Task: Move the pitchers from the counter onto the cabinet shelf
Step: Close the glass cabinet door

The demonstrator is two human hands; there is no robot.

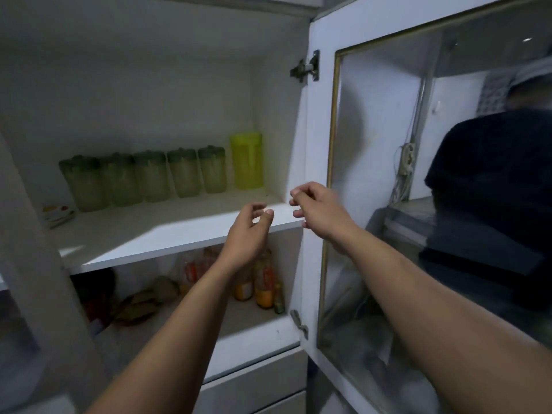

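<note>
Head view: left hand [249, 227] and right hand [316, 209] both empty, fingers loosely curled, at shelf [167, 231] front edge. Six pitchers [183, 173] line its back edge, right corner. Advice: seat further ones upright, alongside.

Yellow-green pitcher [246, 160], white shelf [167, 231]
</note>
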